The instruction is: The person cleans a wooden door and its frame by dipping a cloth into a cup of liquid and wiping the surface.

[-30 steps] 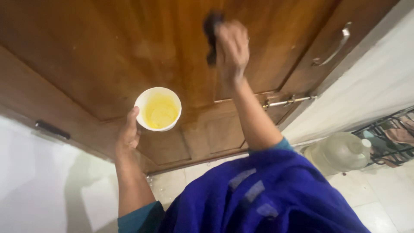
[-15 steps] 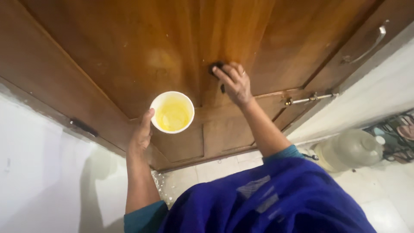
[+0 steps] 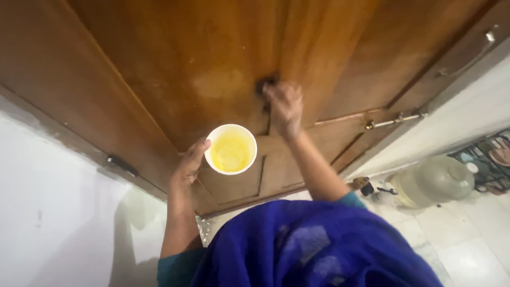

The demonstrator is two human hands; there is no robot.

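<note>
My left hand holds a white cup by its side; the inside is coated with yellow liquid. My right hand is raised against the brown wooden door and presses a dark cloth or pad onto the panel just above the cup. The pad is mostly hidden behind my fingers and blurred. A paler patch shows on the wood to the left of the pad.
A metal bolt latch sits on the door at right, a black hinge at left. A large clear water jug stands on the tiled floor, with a shoe rack beyond. White wall at left.
My right hand with the dark pad has slid down the door panel towards the cup. The view has moved closer to the door; the cup stays held in my left hand.
</note>
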